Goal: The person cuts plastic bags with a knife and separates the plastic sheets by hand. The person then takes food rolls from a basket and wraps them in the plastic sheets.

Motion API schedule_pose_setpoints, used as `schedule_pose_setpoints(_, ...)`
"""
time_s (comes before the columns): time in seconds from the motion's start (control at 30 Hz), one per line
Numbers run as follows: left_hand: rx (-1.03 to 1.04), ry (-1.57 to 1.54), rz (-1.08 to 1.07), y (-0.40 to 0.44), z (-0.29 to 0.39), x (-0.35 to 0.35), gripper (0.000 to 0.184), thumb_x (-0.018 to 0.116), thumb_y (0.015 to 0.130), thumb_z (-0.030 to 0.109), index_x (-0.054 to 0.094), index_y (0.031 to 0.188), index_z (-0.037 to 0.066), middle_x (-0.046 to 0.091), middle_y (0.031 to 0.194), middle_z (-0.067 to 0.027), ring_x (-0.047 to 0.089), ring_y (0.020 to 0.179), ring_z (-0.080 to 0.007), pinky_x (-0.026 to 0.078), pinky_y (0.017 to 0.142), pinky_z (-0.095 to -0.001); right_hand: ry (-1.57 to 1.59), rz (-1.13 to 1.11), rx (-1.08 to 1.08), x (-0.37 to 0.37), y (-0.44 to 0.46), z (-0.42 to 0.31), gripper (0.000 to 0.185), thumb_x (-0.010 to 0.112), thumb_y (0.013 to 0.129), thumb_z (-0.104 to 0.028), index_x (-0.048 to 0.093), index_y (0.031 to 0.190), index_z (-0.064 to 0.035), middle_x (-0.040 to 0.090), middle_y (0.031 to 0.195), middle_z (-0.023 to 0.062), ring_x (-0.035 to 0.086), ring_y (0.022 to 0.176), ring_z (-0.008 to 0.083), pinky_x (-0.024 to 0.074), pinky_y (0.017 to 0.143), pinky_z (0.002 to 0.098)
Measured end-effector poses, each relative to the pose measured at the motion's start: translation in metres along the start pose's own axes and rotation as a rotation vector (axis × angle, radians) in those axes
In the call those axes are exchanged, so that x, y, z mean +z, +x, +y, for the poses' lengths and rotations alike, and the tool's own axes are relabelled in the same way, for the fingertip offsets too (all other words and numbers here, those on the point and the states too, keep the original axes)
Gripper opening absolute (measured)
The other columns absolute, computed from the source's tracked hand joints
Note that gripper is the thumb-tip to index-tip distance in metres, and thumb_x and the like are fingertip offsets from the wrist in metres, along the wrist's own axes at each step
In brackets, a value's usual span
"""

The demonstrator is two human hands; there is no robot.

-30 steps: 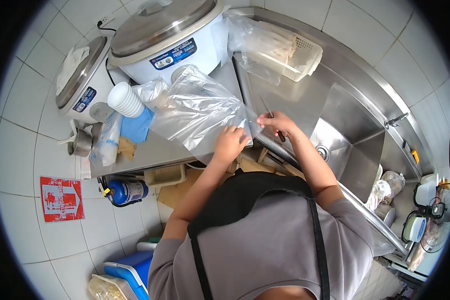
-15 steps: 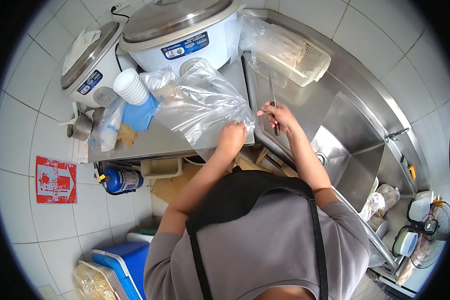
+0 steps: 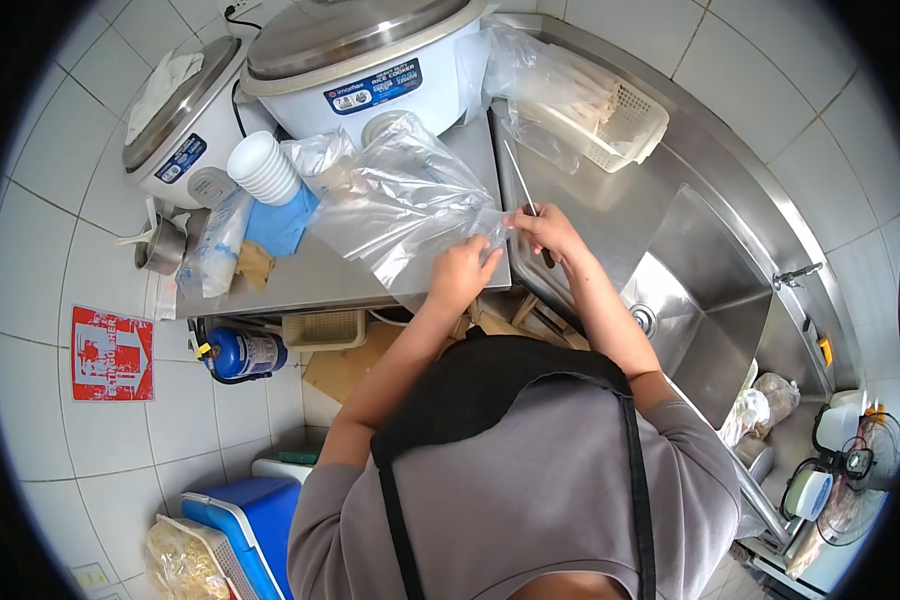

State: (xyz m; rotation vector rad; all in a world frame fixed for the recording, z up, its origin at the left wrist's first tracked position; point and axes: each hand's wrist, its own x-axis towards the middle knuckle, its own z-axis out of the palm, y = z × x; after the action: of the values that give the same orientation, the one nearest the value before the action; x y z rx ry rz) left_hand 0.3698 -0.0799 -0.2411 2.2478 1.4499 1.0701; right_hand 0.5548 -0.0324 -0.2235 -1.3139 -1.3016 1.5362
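My right hand (image 3: 550,234) is closed around a knife (image 3: 520,178) with a thin blade pointing up and away and a dark handle below the fist. Its thumb and forefinger meet the gathered right edge of a clear plastic bag (image 3: 410,205). My left hand (image 3: 460,272) lies at the near right part of this bag, fingers curled on the plastic and thumb a little apart from them. The bag spreads crumpled over the steel counter (image 3: 340,272). Whatever lies beneath the bag's far end is hard to make out.
Two rice cookers (image 3: 360,100) stand behind the bag. Stacked white cups (image 3: 262,168), a blue cloth (image 3: 282,222) and a metal pot (image 3: 160,248) are to the left. At right are a sink (image 3: 705,320) and a white plastic basket (image 3: 630,125). A fire extinguisher (image 3: 242,355) hangs below.
My right hand has moved slightly left to the bag's edge, and the knife blade has tilted left. My left hand has turned, its thumb now apart from the fingers.
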Motion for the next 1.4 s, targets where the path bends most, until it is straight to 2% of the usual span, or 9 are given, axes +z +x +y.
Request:
schedule_pose_setpoints(0.13, -0.098, -0.076, -0.082, 0.002, -0.007, 0.004, 0.022, 0.065, 0.085, 0.026, 0.065, 0.086, 0.003, 0.064, 0.068, -0.0155, 0.063, 0.062, -0.0333, 0.049, 0.057, -0.0383, -0.267, 0.134, 0.091, -0.008, -0.003, -0.005, 0.036, 0.071, 0.081, -0.033, 0.062, 0.086, 0.0006, 0.049, 0.058, -0.0005, 0.044, 0.045, 0.0083, 0.0346, 0.041, 0.0261)
schedule_pose_setpoints(0.23, -0.203, -0.176, -0.116, 0.007, -0.011, 0.003, 0.024, 0.066, 0.084, 0.026, 0.065, 0.084, 0.002, 0.065, 0.068, -0.0146, 0.063, 0.06, -0.0275, 0.048, 0.057, -0.0349, -0.492, 0.265, -0.257, -0.017, -0.024, 0.002, 0.044, 0.066, 0.085, -0.037, 0.057, 0.102, 0.0022, 0.056, 0.072, 0.0106, 0.056, 0.065, 0.0188, 0.0472, 0.064, 0.0329)
schedule_pose_setpoints(0.33, -0.273, -0.272, -0.132, 0.011, -0.014, 0.0, 0.026, 0.067, 0.083, 0.028, 0.065, 0.084, 0.001, 0.065, 0.067, -0.013, 0.061, 0.057, -0.02, 0.046, 0.057, -0.0313, -0.469, 0.051, -0.127, -0.029, -0.063, -0.014, 0.034, 0.057, 0.092, -0.029, 0.054, 0.116, -0.006, 0.061, 0.09, 0.0156, 0.06, 0.087, 0.0264, 0.0457, 0.081, 0.0373)
schedule_pose_setpoints(0.43, -0.31, -0.304, -0.174, 0.015, -0.016, -0.003, 0.026, 0.068, 0.083, 0.028, 0.065, 0.084, 0.002, 0.063, 0.065, -0.0106, 0.055, 0.056, -0.0143, 0.044, 0.056, -0.0286, -0.605, -0.02, -0.271, -0.023, -0.101, -0.028, 0.027, 0.052, 0.093, -0.02, 0.054, 0.12, -0.0147, 0.064, 0.101, 0.0162, 0.062, 0.094, 0.0332, 0.0465, 0.081, 0.0394)
schedule_pose_setpoints(0.53, -0.357, -0.328, -0.226, 0.02, -0.009, -0.01, 0.025, 0.068, 0.083, 0.026, 0.065, 0.083, 0.001, 0.06, 0.061, -0.008, 0.049, 0.055, -0.0121, 0.042, 0.056, -0.0277, -0.728, -0.042, -0.153, -0.028, -0.108, -0.02, 0.034, 0.054, 0.091, -0.019, 0.052, 0.125, -0.0191, 0.064, 0.107, 0.0157, 0.06, 0.098, 0.0372, 0.047, 0.081, 0.0422)
schedule_pose_setpoints(0.87, -0.282, -0.276, -0.247, 0.017, -0.015, -0.007, 0.023, 0.068, 0.083, 0.024, 0.065, 0.081, 0.001, 0.05, 0.055, -0.0064, 0.043, 0.052, -0.01, 0.038, 0.051, -0.0279, -0.851, 0.142, -0.149, -0.009, -0.1, -0.009, 0.031, 0.053, 0.089, -0.017, 0.054, 0.12, -0.0126, 0.065, 0.099, 0.0199, 0.06, 0.092, 0.0402, 0.0472, 0.08, 0.0458)
schedule_pose_setpoints(1.03, -0.203, -0.209, -0.184, 0.018, -0.004, -0.011, 0.023, 0.066, 0.085, 0.024, 0.064, 0.084, 0.001, 0.051, 0.057, -0.0125, 0.043, 0.048, -0.0168, 0.039, 0.05, -0.0317, -0.838, -0.004, -0.151, -0.002, -0.119, -0.028, 0.033, 0.052, 0.089, -0.015, 0.051, 0.121, -0.0105, 0.064, 0.099, 0.0221, 0.06, 0.093, 0.0404, 0.0468, 0.08, 0.0463)
schedule_pose_setpoints(1.17, -0.191, -0.159, -0.175, 0.016, -0.006, -0.007, 0.025, 0.067, 0.084, 0.027, 0.064, 0.084, 0.002, 0.056, 0.059, -0.0141, 0.05, 0.048, -0.023, 0.042, 0.052, -0.0346, -0.869, 0.157, -0.11, 0.002, -0.106, -0.013, 0.033, 0.052, 0.089, -0.016, 0.051, 0.122, -0.0102, 0.064, 0.099, 0.0229, 0.06, 0.093, 0.0403, 0.0468, 0.081, 0.047)
schedule_pose_setpoints(1.4, -0.034, -0.009, -0.153, 0.011, 0.004, -0.009, 0.034, 0.073, 0.076, 0.033, 0.061, 0.093, 0.005, 0.062, 0.082, -0.0093, 0.062, 0.07, -0.0284, 0.05, 0.062, -0.0383, -0.913, 0.141, -0.058, 0.004, -0.11, -0.017, 0.033, 0.053, 0.089, -0.017, 0.048, 0.121, -0.0084, 0.064, 0.1, 0.0224, 0.06, 0.092, 0.0416, 0.0468, 0.079, 0.0487)
